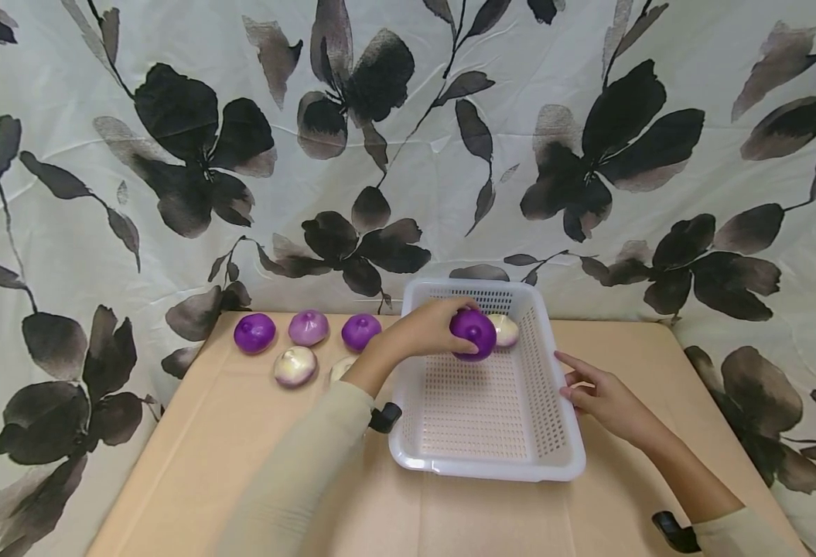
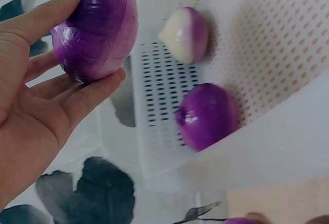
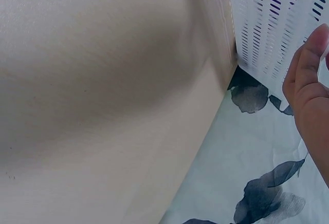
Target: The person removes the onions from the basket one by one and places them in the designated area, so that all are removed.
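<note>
My left hand (image 1: 425, 329) grips a purple onion (image 1: 473, 334) over the far part of a white perforated plastic basket (image 1: 408, 456). In the left wrist view its thumb and fingers wrap around that onion (image 2: 97, 31). Below it in the basket lie a white-and-purple onion (image 2: 186, 35) and another purple onion (image 2: 208, 117), which the head view hides behind the held one. Fingertips of my right hand (image 1: 606, 398) touch the basket's right side from outside, the index finger stretched along the rim. The right wrist view shows this hand (image 3: 308, 80) only partly, against the slotted wall.
Left of the basket, on the tan table (image 1: 192, 464), stand purple onions (image 1: 254, 333), a paler purple one (image 1: 308, 328) and a whitish onion (image 1: 295, 366). Another pale onion (image 1: 340, 370) is partly hidden by my left arm. A floral cloth (image 1: 477, 216) hangs behind the table.
</note>
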Available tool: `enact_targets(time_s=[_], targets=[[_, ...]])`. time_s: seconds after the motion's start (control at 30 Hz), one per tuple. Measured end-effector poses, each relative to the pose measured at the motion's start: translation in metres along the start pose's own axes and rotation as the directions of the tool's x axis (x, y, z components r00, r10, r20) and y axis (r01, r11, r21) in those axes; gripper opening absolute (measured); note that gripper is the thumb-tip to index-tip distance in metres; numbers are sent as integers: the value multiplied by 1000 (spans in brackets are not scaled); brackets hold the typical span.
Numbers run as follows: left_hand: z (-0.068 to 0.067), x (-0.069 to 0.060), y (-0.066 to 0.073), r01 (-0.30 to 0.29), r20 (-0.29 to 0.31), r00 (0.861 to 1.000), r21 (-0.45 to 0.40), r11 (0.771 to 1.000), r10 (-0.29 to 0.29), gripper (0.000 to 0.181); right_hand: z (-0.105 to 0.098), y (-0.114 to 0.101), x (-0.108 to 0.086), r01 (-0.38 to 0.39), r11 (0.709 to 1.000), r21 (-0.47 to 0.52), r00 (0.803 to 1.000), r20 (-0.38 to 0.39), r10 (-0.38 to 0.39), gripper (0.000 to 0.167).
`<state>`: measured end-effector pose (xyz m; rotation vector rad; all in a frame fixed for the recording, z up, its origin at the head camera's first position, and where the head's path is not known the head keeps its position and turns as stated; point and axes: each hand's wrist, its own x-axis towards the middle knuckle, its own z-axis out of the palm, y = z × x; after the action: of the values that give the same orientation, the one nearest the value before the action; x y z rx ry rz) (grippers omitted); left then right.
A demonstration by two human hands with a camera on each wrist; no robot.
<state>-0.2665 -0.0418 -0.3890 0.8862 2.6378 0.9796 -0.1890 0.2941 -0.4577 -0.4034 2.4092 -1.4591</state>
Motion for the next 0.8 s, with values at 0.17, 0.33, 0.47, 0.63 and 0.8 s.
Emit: enact_targets(time_s=[0.17, 0.33, 0.47, 0.63, 0.8], targets=[[-15, -14, 2, -43, -62, 997, 19, 999, 44, 65, 0, 1, 0, -1, 1000, -12, 1000, -7, 1, 67], [-30, -32, 0, -49, -113, 992, 33, 998, 53, 70, 0, 1, 0, 1, 1000, -20, 1000, -10, -1, 67], [-38, -49, -5, -48, -152, 987, 28, 998, 52, 69, 0, 1, 0, 3, 1000, -13, 1000, -8, -3, 67], [-46, -71, -12, -27, -180, 983, -3, 1000, 26, 69, 2, 2, -1, 4, 1000, 1, 1000, -7, -4, 67], [-53, -96, -22, 23, -202, 979, 0, 1000, -23, 71, 3, 2, -3, 0, 1000, 21, 1000, -11, 0, 68]])
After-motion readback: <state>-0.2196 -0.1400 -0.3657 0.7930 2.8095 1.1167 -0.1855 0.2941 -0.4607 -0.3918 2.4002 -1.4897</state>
